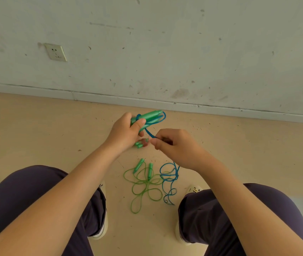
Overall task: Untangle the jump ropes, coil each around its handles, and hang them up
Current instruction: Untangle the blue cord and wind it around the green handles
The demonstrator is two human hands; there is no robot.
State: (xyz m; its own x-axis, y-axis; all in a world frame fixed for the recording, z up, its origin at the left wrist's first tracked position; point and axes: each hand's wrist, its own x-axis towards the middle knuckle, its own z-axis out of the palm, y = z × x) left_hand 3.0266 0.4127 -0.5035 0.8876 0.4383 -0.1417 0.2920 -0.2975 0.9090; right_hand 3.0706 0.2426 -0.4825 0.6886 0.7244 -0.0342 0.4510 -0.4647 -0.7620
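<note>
Above the floor, hands (pixel 126 130) wind thin blue rope (pixel 151 134).

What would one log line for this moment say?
left hand: grips green handles | right hand: pinches blue rope, winding | green rope: loose on floor | hung: none seen

loose rope (pixel 143 183) on floor (pixel 36 130) between knees

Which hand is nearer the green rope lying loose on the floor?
Right. The right hand, pinching the blue cord, sits just above and right of the green rope. The left hand, gripping the green handles, is farther up.
</note>
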